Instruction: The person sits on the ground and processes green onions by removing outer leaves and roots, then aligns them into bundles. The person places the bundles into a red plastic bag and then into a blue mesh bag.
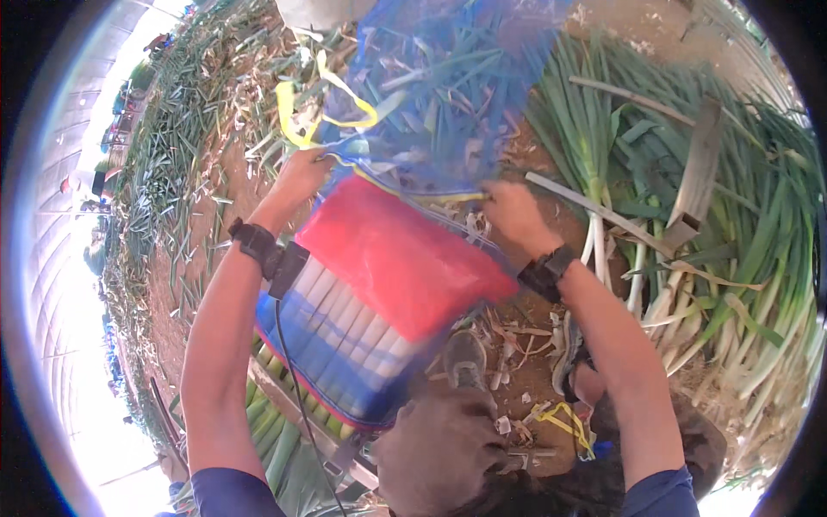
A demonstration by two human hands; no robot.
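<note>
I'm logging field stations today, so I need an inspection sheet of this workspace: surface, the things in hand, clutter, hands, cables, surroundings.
Surface: bare brown soil, strewn with dry husks.
Things in hand: blue mesh bag with a red band, packed with white leek stalks; yellow tie strap at its mouth.
Clutter: trimmed leaves, loose yellow strap, grey shoe.
Hands: left hand and right hand both grip the bag's mouth edge.
Cables: black cable running from a device on the left wrist.
Surroundings: pile of untrimmed leeks on the right; greenhouse cover on the left.
</note>
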